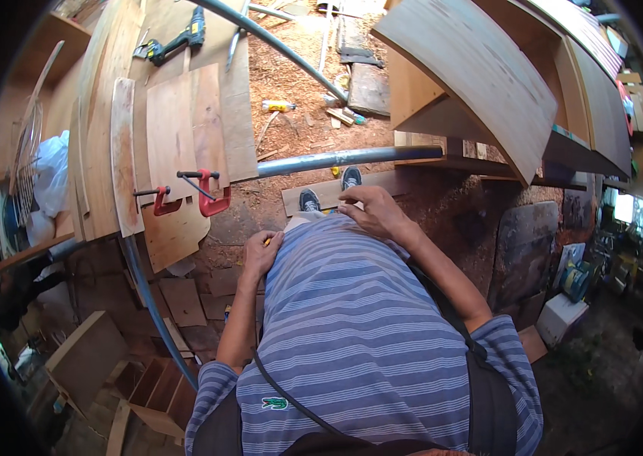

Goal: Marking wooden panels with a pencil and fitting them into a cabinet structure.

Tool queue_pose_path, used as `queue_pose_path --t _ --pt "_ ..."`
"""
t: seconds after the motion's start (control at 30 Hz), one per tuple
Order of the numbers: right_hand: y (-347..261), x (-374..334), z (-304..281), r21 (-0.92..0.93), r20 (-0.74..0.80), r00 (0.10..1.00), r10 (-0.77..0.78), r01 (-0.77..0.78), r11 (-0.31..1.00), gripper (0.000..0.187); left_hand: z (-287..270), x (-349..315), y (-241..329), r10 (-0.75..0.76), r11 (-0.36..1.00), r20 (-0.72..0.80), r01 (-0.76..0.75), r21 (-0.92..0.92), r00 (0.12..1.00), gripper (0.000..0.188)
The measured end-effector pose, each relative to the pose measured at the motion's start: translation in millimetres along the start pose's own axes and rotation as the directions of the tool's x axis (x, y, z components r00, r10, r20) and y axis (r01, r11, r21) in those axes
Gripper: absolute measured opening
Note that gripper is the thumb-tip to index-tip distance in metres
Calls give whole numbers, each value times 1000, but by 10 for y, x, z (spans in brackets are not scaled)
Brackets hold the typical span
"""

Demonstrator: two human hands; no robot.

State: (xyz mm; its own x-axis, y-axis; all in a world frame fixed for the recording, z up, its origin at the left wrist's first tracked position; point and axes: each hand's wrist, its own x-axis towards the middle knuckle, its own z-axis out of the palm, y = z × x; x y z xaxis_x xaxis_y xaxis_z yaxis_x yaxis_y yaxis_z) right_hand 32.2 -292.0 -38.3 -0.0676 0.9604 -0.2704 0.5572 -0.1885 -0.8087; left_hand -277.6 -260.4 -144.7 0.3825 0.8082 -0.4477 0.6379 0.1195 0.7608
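My left hand is beside the left edge of my striped shirt, its fingers curled closed. A small yellow tip shows between thumb and fingers; its kind is too small to tell. My right hand is in front of my waist with its fingers bent and drawn together. Whatever it may hold is hidden. Left of its fingertips, a small yellow patch shows at the shirt's far edge. Ahead and left, two red C-clamps sit at the near end of the wooden boards.
A cordless drill lies on the boards at far left. A metal pipe crosses ahead of my shoes. Sawdust, offcuts and a yellow bottle litter the floor. At right stands a wooden cabinet with a curved panel; drawers stand lower left.
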Motion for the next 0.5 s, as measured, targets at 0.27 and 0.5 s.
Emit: queue_pose_path --t 0.27,0.5 --pt "87 -10 -24 20 -53 996 77 -76 997 25 78 -328 -629 -375 921 -49 366 -130 926 45" --pt "-372 184 -573 -565 -218 882 -418 235 791 33 156 -448 -901 -478 866 -6 469 -172 879 30"
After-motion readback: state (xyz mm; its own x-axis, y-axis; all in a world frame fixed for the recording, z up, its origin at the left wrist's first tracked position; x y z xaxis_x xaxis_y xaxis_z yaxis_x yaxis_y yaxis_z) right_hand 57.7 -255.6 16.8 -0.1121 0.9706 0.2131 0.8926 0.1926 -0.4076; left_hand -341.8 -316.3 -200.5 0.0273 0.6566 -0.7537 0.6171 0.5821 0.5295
